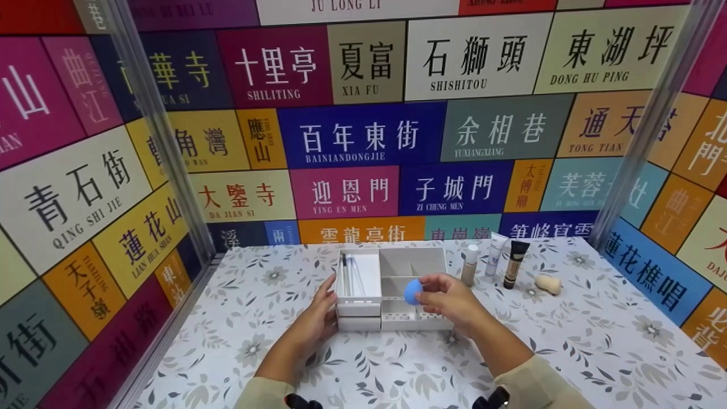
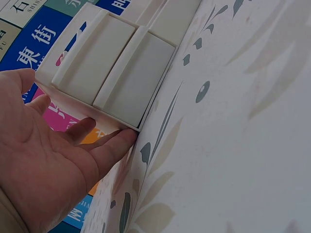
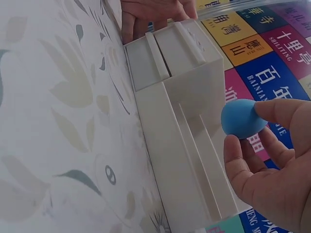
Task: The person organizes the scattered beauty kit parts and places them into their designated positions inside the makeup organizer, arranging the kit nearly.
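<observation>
A blue makeup sponge [image 1: 413,292] is pinched between the thumb and fingers of my right hand [image 1: 451,298]. The sponge hovers over the right-hand compartments of a white desktop organizer [image 1: 417,325]. My left hand [image 1: 317,318] touches the organizer's left side, its fingers extended, as the left wrist view shows. Two drawer fronts [image 2: 133,80] on that side appear closed. Several thin makeup brushes [image 1: 345,266] lie in the organizer's upper left section. In the right wrist view, dividers [image 3: 199,160] split the organizer's lower right part.
To the right of the organizer stand a foundation bottle [image 1: 469,268], a white tube [image 1: 493,257] and a black-capped beige tube [image 1: 514,264]. A beige sponge [image 1: 548,284] lies beside them. The table has a leaf-patterned cover [image 1: 250,318], with sign-covered panels [image 1: 363,133] behind it.
</observation>
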A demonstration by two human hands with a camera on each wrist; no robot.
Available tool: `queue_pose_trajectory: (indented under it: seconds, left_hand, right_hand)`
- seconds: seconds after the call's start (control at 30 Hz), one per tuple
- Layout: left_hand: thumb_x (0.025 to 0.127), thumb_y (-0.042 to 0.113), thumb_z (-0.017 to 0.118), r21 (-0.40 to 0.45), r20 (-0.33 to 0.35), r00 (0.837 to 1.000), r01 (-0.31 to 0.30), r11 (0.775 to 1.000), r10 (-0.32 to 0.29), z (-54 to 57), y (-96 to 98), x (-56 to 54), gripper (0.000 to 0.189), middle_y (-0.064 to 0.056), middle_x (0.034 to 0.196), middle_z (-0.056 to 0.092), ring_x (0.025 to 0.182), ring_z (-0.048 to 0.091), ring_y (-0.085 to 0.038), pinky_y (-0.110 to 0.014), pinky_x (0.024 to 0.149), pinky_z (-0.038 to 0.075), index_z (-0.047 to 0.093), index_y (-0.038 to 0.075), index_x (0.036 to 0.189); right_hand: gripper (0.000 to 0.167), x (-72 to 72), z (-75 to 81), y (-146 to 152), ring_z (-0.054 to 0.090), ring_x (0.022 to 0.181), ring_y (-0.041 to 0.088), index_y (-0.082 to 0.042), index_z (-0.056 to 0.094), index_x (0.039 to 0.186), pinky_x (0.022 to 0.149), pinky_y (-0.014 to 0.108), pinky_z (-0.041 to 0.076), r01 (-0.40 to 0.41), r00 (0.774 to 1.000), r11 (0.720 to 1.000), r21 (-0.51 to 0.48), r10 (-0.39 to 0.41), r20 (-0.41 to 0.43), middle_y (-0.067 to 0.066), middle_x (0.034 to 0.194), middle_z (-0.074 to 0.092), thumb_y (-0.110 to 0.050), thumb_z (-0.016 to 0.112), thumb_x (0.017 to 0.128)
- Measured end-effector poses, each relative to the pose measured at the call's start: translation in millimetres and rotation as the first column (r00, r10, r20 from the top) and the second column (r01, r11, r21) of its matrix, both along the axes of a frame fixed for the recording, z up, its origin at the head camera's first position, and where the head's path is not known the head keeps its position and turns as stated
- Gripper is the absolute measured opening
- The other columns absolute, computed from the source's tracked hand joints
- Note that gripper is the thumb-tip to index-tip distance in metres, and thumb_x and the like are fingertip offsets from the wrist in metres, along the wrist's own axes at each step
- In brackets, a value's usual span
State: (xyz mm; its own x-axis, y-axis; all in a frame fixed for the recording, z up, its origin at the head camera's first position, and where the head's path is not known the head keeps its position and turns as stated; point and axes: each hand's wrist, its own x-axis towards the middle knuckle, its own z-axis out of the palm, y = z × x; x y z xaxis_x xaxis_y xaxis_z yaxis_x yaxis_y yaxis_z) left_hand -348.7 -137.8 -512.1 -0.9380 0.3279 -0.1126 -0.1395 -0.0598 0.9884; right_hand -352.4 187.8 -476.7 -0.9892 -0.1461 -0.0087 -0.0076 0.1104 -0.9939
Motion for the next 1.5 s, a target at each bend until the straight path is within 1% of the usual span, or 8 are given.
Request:
queue_pose_trajectory:
  seconds: [0.23,0.43,0.63,0.83,0.97,1.07,1.2,1.5]
  left_hand:
    - [0.115,0.044,0.038,-0.005,0.003,1.000,0.000,1.000,0.000,0.4,0.1,0.3,0.060,-0.014,0.182,0.000,0.163,0.026,-0.049,-0.059,0.132,0.028,0.014,0.047,0.170]
    - [0.115,0.045,0.037,-0.005,-0.004,1.000,0.004,1.000,-0.004,1.2,0.0,1.5,0.061,-0.015,0.182,0.000,0.163,0.026,-0.049,-0.059,0.133,0.027,0.013,0.046,0.171]
    - [0.115,0.045,0.037,-0.006,-0.008,1.000,0.006,1.000,-0.006,1.2,-0.7,1.4,0.061,-0.015,0.181,0.001,0.163,0.027,-0.048,-0.060,0.132,0.028,0.013,0.046,0.171]
    - [0.114,0.047,0.039,-0.021,0.010,1.000,0.000,1.000,0.000,1.7,-1.9,1.1,0.059,-0.011,0.182,0.004,0.164,0.025,-0.046,-0.059,0.132,0.028,0.016,0.050,0.169]
    - [0.114,0.049,0.039,-0.050,0.010,1.000,-0.002,0.999,0.003,2.8,-2.7,1.4,0.058,-0.009,0.182,0.004,0.164,0.023,-0.048,-0.062,0.133,0.026,0.018,0.052,0.168]
    - [0.114,0.049,0.038,-0.068,0.006,1.000,-0.002,0.998,0.003,2.8,-2.8,1.5,0.058,-0.010,0.182,0.004,0.164,0.023,-0.051,-0.064,0.132,0.025,0.018,0.052,0.168]
    - [0.114,0.049,0.039,-0.073,0.017,1.000,-0.011,0.997,0.012,2.9,-2.7,1.5,0.057,-0.008,0.182,0.006,0.164,0.023,-0.051,-0.064,0.132,0.025,0.020,0.054,0.167]
    - [0.114,0.049,0.039,-0.061,0.012,1.000,-0.007,0.998,0.008,2.4,-2.7,0.9,0.058,-0.011,0.182,0.005,0.163,0.025,-0.051,-0.062,0.132,0.027,0.018,0.052,0.168]
  right_hand:
    - [0.042,-9.2,-12.5,-11.8,0.071,0.098,0.022,0.001,0.065,0.130,0.087,0.035,0.064,-0.012,0.999,1.000,0.007,0.012,0.034,0.013,0.118,0.069,-0.009,0.081,0.093]
    - [0.039,-13.1,-20.3,-15.0,0.070,0.099,0.022,0.001,0.067,0.129,0.084,0.033,0.064,-0.010,0.999,0.999,0.045,0.008,0.049,0.014,0.117,0.069,-0.007,0.081,0.092]
    - [0.037,-12.9,-20.6,-15.4,0.068,0.102,0.022,-0.001,0.069,0.128,0.086,0.033,0.063,-0.006,0.998,0.997,0.073,0.002,0.056,0.015,0.120,0.069,-0.007,0.080,0.094]
    - [0.036,-11.9,-20.7,-15.7,0.069,0.104,0.023,-0.004,0.071,0.127,0.088,0.033,0.064,0.012,0.998,0.996,0.089,-0.018,0.065,0.014,0.121,0.070,-0.008,0.081,0.093]
    - [0.038,-11.5,-21.9,-16.0,0.070,0.103,0.022,-0.001,0.071,0.128,0.087,0.033,0.064,0.017,0.998,0.996,0.088,-0.022,0.051,0.015,0.122,0.071,-0.008,0.081,0.091]
    - [0.040,-11.2,-22.0,-16.2,0.069,0.100,0.019,0.001,0.071,0.129,0.085,0.030,0.063,0.024,0.998,0.996,0.086,-0.028,0.047,0.015,0.120,0.071,-0.007,0.081,0.091]
    - [0.040,-10.7,-21.8,-15.8,0.068,0.098,0.018,0.002,0.071,0.128,0.083,0.028,0.061,0.033,0.998,0.995,0.093,-0.038,0.052,0.015,0.119,0.071,-0.008,0.080,0.091]
    - [0.038,-11.4,-19.6,-14.6,0.069,0.098,0.022,-0.002,0.072,0.128,0.084,0.029,0.060,0.040,0.997,0.993,0.109,-0.047,0.065,0.013,0.120,0.071,-0.012,0.080,0.092]
